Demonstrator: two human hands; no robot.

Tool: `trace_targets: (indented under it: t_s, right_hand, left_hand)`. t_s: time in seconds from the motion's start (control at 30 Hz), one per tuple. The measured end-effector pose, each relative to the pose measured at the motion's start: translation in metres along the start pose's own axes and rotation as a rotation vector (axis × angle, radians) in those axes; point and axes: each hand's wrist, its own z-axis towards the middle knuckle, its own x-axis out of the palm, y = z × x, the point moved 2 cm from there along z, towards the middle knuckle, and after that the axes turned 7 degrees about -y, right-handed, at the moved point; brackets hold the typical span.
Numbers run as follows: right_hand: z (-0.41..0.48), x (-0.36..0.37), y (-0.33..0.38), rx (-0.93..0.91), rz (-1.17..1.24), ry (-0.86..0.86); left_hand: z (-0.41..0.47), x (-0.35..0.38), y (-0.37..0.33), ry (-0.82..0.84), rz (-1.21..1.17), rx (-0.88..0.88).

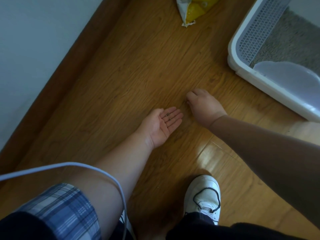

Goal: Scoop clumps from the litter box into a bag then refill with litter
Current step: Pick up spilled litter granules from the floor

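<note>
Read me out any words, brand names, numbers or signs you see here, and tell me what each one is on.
No text can be read in this view.
Yellow and white bag: print blurred and cut off by the top edge; no words legible.
Litter box: no label shows.
White shoe: no lettering shows.

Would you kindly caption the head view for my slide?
Left hand carries litter grains; right hand picks at floor by litter box.

I log a white litter box [232,49] at upper right, grey litter [285,40] inside. A yellow-white bag [194,9] lies on the floor [138,66], well apart.
</note>
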Motion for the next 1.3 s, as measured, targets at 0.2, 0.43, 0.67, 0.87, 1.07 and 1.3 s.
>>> trace_targets:
  t_s: [0.2,0.43,0.67,0.87,1.07,1.3]
  right_hand:
    - [-0.002,-0.004,0.013,0.124,-0.069,0.037]
    - [0.0,-0.009,0.026,0.135,-0.135,0.085]
    - [0.005,-0.013,0.024,0.184,-0.056,0.113]
    - [-0.022,-0.032,0.058,0.046,0.444,0.023]
    - [-0.033,-0.034,0.051,0.209,0.637,-0.085]
    - [-0.035,-0.012,-0.007,0.457,0.42,-0.187]
  left_hand:
    - [0.0,-0.004,-0.001,0.009,0.01,0.008]
    - [-0.003,-0.006,-0.004,0.008,-0.006,0.009]
    - [-0.005,-0.009,-0.008,-0.018,-0.009,0.022]
    - [-0.006,-0.007,-0.007,0.022,-0.065,0.009]
    - [-0.01,0.003,-0.005,0.072,-0.04,0.028]
    - [-0.009,0.0,-0.009,0.067,-0.034,0.035]
